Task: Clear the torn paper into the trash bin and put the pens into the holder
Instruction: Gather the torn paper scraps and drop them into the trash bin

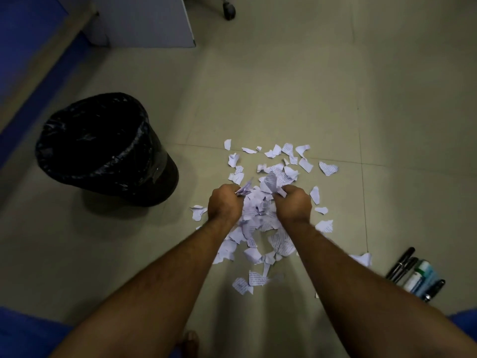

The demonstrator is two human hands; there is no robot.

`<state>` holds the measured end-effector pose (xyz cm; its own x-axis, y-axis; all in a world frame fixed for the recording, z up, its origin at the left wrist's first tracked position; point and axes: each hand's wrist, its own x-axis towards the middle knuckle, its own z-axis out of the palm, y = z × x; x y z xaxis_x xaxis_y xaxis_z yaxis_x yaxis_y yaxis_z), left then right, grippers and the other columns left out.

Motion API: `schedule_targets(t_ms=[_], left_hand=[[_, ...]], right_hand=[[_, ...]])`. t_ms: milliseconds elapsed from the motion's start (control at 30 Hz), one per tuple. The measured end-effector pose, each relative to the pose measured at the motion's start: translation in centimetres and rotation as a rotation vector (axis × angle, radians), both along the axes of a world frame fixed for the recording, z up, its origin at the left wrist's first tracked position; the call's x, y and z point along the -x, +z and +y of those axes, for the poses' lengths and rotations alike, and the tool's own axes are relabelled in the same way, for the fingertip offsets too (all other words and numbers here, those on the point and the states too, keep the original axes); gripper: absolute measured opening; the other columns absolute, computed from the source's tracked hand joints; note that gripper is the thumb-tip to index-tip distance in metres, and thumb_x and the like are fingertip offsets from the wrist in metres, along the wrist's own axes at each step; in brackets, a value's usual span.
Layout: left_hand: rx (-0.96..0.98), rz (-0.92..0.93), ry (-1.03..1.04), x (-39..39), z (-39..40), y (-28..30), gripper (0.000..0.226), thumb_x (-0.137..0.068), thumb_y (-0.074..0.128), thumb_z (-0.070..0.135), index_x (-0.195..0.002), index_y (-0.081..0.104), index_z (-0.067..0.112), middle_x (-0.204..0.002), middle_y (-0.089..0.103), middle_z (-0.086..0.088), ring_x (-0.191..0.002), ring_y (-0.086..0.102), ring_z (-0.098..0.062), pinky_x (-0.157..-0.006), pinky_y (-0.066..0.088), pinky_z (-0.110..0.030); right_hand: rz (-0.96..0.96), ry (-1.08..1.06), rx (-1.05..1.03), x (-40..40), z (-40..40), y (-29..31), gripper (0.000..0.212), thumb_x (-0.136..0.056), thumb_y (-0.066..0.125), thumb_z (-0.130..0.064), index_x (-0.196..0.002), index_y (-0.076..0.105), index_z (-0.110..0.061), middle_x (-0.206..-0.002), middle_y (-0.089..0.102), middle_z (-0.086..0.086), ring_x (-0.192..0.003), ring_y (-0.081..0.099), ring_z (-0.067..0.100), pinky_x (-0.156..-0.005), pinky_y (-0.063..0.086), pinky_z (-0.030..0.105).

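A heap of torn paper (260, 220) with printed text lies scattered on the tiled floor in the middle of the view. My left hand (224, 202) is closed on a bunch of scraps at the heap's left side. My right hand (294, 201) grips another bunch at the right side. A black trash bin (103, 148) lined with a black bag stands open to the left of the heap. Several pens and markers (415, 275) lie together on the floor at the lower right. No pen holder is in view.
A white cabinet panel (144, 21) and a chair caster (229, 10) stand at the far end of the floor. A blue wall with a pale skirting (33, 63) runs along the left. My foot (189, 343) shows at the bottom edge.
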<state>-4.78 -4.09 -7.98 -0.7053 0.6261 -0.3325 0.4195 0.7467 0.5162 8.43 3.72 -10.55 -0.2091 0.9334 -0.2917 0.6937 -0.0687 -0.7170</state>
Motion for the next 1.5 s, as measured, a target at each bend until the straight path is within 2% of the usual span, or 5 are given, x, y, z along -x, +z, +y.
schedule_targets(t_ms=[333,567,767,1067,1500], left_hand=[[-0.322,-0.198,0.268,7.5,-0.6,11.1,0.02,-0.063,0.077,0.025,-0.057,0.06,0.016,-0.066,0.063,-0.012,-0.07,0.068,-0.031,-0.07,0.06,-0.051],[-0.462,-0.062,0.414,16.9,-3.4,20.0,0.011,-0.078,0.072,0.021,-0.076,0.07,0.01,-0.07,0.066,-0.003,-0.071,0.07,-0.027,-0.063,0.053,-0.031],[-0.195,0.15,0.361,23.6,-8.3,20.5,0.048,-0.082,0.066,0.055,-0.094,0.074,0.009,-0.092,0.073,-0.015,-0.088,0.069,-0.033,-0.069,0.048,-0.029],[-0.016,0.165,0.324,27.2,-9.2,16.3,0.033,-0.094,0.056,0.029,-0.118,0.064,0.008,-0.121,0.065,-0.015,-0.11,0.061,-0.035,-0.084,0.046,-0.032],[-0.246,0.171,0.189,23.4,-5.1,17.7,0.022,-0.083,0.056,0.011,-0.092,0.073,0.022,-0.096,0.073,-0.001,-0.087,0.067,-0.023,-0.078,0.058,-0.034]], right_hand=[[0.264,0.11,-0.058,8.1,-0.7,11.5,0.025,-0.084,0.069,-0.019,-0.063,0.056,-0.013,-0.051,0.044,-0.004,-0.06,0.045,0.02,-0.047,0.029,0.023],[0.436,0.229,-0.046,21.1,-3.4,20.0,0.025,-0.08,0.07,-0.026,-0.069,0.067,-0.004,-0.064,0.066,0.012,-0.06,0.055,0.023,-0.057,0.047,0.031],[0.267,0.436,-0.099,28.7,-6.9,21.5,0.023,-0.083,0.068,-0.03,-0.074,0.069,-0.01,-0.076,0.069,0.013,-0.077,0.066,0.032,-0.065,0.048,0.031],[-0.013,0.735,-0.187,33.5,-8.5,20.5,0.027,-0.087,0.067,-0.03,-0.105,0.07,-0.01,-0.105,0.07,0.011,-0.101,0.064,0.03,-0.078,0.046,0.029],[0.264,0.289,-0.179,29.1,-5.5,19.6,0.019,-0.083,0.058,-0.023,-0.091,0.075,-0.02,-0.09,0.075,0.0,-0.085,0.069,0.022,-0.077,0.055,0.03]])
